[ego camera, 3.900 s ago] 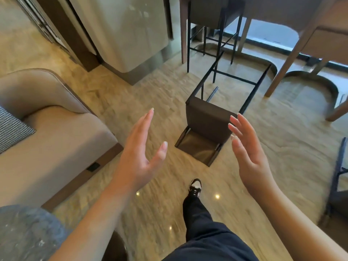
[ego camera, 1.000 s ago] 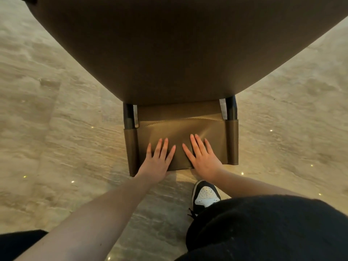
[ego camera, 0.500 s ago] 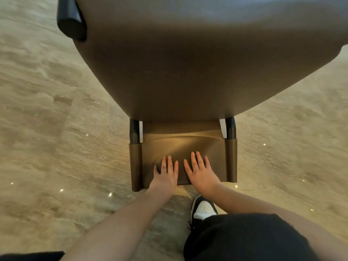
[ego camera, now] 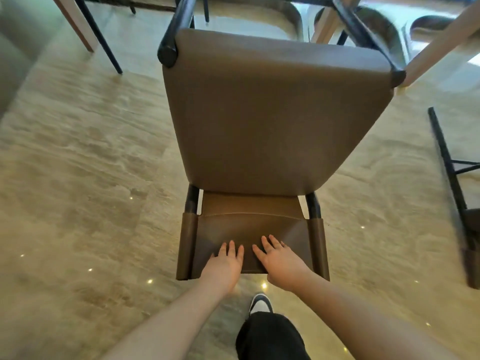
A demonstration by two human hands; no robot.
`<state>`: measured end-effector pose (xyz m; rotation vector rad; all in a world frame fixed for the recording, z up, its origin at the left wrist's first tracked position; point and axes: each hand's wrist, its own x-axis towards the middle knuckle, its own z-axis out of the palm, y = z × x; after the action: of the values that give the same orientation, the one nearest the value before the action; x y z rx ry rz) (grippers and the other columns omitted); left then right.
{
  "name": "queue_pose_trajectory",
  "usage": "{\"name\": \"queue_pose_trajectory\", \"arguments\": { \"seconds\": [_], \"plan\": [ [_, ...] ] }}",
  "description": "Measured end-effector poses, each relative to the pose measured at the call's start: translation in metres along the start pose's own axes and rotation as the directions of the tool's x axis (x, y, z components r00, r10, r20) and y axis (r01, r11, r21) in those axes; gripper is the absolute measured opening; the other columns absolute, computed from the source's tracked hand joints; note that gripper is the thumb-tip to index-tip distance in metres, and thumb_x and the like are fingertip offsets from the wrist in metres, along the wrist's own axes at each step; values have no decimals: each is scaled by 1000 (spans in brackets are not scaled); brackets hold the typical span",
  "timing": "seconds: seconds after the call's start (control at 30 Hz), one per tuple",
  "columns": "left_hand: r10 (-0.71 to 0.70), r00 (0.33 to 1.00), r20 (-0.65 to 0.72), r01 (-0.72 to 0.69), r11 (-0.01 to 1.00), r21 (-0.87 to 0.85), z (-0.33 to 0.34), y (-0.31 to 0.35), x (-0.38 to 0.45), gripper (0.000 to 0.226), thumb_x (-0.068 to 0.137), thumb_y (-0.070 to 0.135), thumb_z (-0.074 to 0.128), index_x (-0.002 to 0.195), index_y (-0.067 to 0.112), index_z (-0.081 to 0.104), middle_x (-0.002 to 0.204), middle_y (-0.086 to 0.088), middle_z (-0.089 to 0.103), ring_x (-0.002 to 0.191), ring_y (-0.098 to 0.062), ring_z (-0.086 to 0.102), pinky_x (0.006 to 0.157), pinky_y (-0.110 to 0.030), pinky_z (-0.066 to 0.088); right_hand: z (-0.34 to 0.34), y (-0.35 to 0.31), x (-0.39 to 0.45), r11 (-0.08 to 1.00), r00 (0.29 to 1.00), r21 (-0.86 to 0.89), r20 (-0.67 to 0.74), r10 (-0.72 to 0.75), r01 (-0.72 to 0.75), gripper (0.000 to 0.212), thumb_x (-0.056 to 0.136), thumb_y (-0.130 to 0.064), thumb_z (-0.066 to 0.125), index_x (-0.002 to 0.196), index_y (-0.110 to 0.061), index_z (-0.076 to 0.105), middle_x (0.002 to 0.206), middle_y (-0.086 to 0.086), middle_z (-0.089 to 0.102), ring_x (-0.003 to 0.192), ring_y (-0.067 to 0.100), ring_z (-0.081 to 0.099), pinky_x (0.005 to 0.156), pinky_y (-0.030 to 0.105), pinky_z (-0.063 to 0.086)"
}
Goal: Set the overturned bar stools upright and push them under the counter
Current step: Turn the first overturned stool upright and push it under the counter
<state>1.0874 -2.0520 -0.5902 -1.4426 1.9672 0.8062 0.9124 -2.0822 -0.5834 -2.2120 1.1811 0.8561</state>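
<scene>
Spreading across the whole view, a polished beige stone floor (ego camera: pixel 78 178) is seen, dotted with small reflections of light. Over its middle a brown bar stool (ego camera: pixel 272 113) is seen from above, its padded seat turned up toward the camera and its black frame tubes (ego camera: pixel 179 19) running away at the top of the view, toward pale wooden legs (ego camera: pixel 441 40) and other dark metal legs (ego camera: pixel 104 40) beyond it. Whether the stool's feet are fully set on the floor cannot be told. Below the seat, nearest the person, the stool's low brown backrest (ego camera: pixel 249 224) is stretched between two black posts. At the right edge, part of a second stool (ego camera: pixel 452 183) is seen, its thin black frame slanted over the floor; how it rests cannot be told.

Both bare forearms are reached forward to the backrest. The left hand (ego camera: pixel 224 266) is laid flat on its lower middle, fingers straight and slightly spread, with nothing enclosed. The right hand (ego camera: pixel 281 261) is laid just beside it in the same way, fingers extended over the panel, so neither grip is closed round anything. Between the arms a black trouser leg (ego camera: pixel 270 336) and a black-and-white shoe (ego camera: pixel 261 304) are seen on the floor.
</scene>
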Motion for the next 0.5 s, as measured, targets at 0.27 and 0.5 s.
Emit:
{"name": "queue_pose_trajectory", "arguments": {
  "seconds": [0.27,0.5],
  "plan": [
    [-23,1000,-20,24,999,48,-185,-17,-71,70,100,3,44,160,12,8,164,-21,20,150,-34,27,113,-47,39,-166,11,-55,999,995,44,-96,-18,23,63,102,-11,44,157,-15,15,163,17,22,150,35,23,113,48,34],
    [22,1000,-19,-19,993,115,-325,-31,-100,68,99,6,49,159,13,18,152,-17,43,130,-33,53,104,-46,49,-296,32,-86,996,987,85,-159,23,-9,62,101,-4,44,157,-18,21,164,10,24,151,27,23,116,40,31]
  ]
}}
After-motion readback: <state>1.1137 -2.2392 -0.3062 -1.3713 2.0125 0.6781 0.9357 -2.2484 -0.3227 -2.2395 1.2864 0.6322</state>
